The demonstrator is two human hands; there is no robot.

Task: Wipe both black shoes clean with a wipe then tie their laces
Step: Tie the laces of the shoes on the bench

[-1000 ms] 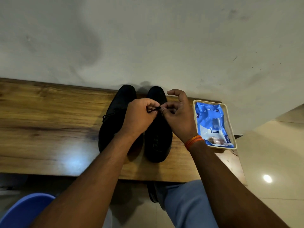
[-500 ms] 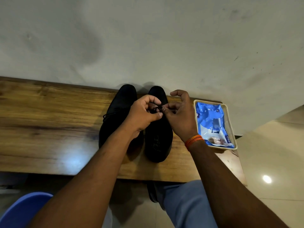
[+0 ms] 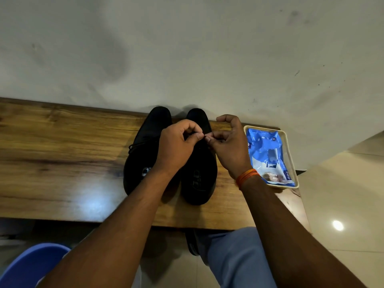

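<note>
on the wooden table, against the pale wall, two black shoes stand side by side with toes toward the wall and heels toward the person. the left shoe shows a black lace looped out at its left side and a pale logo on its insole. the right shoe sits just beside it, its insole stamped with faint lettering.

above the right shoe's lacing area the two hands meet. the left hand has its fingers curled, thumb and forefinger pressed together at the tip, pinching a thin dark lace end that is barely visible. the right hand mirrors it, thumb and fingers pinched on the same small bit of lace, with the forefinger arched up above. the two sets of fingertips nearly touch. whether a knot has formed under them cannot be told. an orange thread band circles the right wrist.

right of the shoes, near the table's end, a cream tray holds a blue wipes packet lying flat.

below the table edge a blue trouser leg and a blue plastic chair show over the glossy tiled floor.
</note>
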